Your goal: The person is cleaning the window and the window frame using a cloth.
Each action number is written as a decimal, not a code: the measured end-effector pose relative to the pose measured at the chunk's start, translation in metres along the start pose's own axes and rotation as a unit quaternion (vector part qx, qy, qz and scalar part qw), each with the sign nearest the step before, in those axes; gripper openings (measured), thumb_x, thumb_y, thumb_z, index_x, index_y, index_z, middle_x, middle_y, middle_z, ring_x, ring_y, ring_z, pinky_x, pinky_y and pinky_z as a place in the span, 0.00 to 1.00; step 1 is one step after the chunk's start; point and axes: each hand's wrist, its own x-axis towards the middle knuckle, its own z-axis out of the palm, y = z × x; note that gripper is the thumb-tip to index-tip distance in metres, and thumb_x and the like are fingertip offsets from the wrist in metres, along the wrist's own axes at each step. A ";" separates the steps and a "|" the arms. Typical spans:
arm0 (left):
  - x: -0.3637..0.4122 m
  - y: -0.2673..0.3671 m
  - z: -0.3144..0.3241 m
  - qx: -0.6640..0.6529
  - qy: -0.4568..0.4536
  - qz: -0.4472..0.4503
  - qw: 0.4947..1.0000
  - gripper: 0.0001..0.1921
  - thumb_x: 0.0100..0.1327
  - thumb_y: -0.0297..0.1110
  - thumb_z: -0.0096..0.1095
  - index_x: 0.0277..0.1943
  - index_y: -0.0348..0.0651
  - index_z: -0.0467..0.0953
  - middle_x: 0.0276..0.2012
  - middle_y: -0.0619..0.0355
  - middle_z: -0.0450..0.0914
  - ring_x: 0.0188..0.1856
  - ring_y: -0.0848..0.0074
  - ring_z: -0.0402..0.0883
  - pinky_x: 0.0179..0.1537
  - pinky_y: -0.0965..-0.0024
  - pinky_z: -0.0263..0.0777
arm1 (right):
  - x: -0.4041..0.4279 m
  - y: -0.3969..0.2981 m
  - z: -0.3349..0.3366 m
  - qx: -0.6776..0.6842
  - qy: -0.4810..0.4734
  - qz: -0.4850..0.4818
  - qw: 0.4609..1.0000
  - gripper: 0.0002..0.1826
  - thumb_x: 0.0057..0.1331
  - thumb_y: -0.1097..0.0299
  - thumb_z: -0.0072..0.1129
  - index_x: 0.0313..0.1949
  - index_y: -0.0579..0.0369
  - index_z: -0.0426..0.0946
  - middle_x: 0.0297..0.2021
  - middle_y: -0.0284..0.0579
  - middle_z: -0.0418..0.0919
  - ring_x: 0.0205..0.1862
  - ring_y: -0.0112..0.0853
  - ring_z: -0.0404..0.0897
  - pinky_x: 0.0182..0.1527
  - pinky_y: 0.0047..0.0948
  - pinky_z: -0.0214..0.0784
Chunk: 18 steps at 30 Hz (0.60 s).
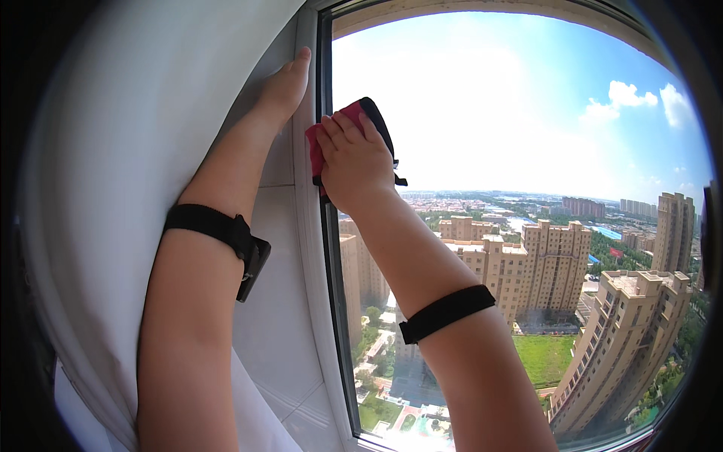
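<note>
My right hand [356, 158] presses a red cleaning cloth with black edging [351, 113] flat against the left side of the window, over the frame's dark seal and the glass edge. A short black loop hangs off the cloth's right side. My left hand [285, 85] is raised higher, beside the white window frame [305, 141] and against the tiled wall [277, 226]. Its thumb points up; the other fingers are mostly hidden, so whether they grip anything cannot be seen. A white curtain [130, 141] runs along my left arm.
The window pane [480, 124] fills the right side, with tall beige apartment buildings [553, 260] and a green lawn [542, 356] far below. Black straps circle both forearms; the left strap [206, 223] carries a dark flat device [255, 271].
</note>
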 end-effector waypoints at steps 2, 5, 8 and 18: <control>0.002 -0.005 -0.002 -0.061 -0.023 -0.020 0.998 0.40 0.67 0.66 0.32 0.68 0.38 0.58 0.67 0.41 0.60 0.69 0.58 0.58 0.68 0.61 0.49 | 0.018 0.006 0.000 -0.006 0.003 0.017 1.000 0.28 0.70 0.56 0.36 0.69 0.44 0.57 0.70 0.31 0.54 0.73 0.27 0.48 0.73 0.38 0.31; 0.007 -0.015 -0.004 -0.137 -0.045 -0.021 0.989 0.41 0.67 0.67 0.36 0.71 0.41 0.54 0.67 0.42 0.60 0.69 0.64 0.58 0.69 0.64 0.48 | 0.056 0.017 -0.004 -0.010 0.010 0.047 0.999 0.30 0.67 0.56 0.45 0.68 0.44 0.57 0.70 0.33 0.55 0.73 0.29 0.48 0.73 0.39 0.33; -0.010 0.004 0.008 -0.028 -0.048 -0.010 0.998 0.35 0.69 0.62 0.35 0.64 0.39 0.64 0.61 0.48 0.68 0.61 0.65 0.67 0.64 0.67 0.54 | 0.087 0.039 0.001 -0.022 0.043 0.051 0.998 0.29 0.64 0.54 0.52 0.64 0.45 0.64 0.65 0.34 0.63 0.70 0.28 0.53 0.72 0.39 0.35; -0.011 0.002 0.016 -0.050 -0.036 0.067 0.996 0.28 0.71 0.51 0.36 0.57 0.35 0.71 0.56 0.43 0.74 0.56 0.53 0.73 0.60 0.59 0.63 | 0.117 0.038 -0.015 -0.036 0.079 0.120 0.989 0.11 0.61 0.65 0.57 0.43 0.51 0.78 0.42 0.39 0.76 0.50 0.32 0.73 0.58 0.34 0.64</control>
